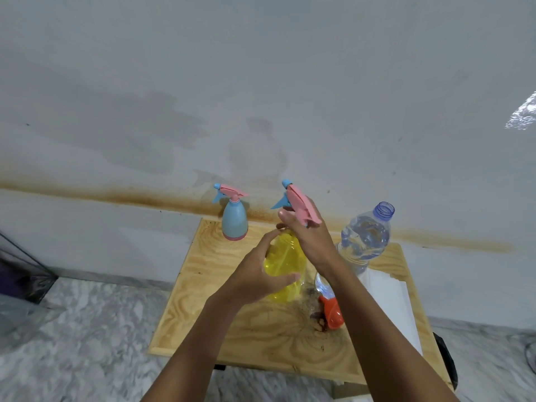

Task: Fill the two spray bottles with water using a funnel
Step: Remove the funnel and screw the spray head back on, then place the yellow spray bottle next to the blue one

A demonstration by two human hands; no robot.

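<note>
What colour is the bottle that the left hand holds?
The bottle is see-through yellow, seen in the head view.

left hand (261,275) holds yellow bottle (285,256), right hand (310,239) sprayer (297,203)

I note a low table (232,329) with a pale plywood top and a raised rim, set against the wall. At its far edge a blue spray bottle (234,224) stands upright. To the right stands a clear water bottle (364,239), uncapped. An orange funnel (332,313) lies on its side near the middle, with brown grit (314,320) just beside it. A white sheet (388,303) covers the right side. Whether the yellow spray bottle (285,265) touches the wood, I cannot tell.
</note>
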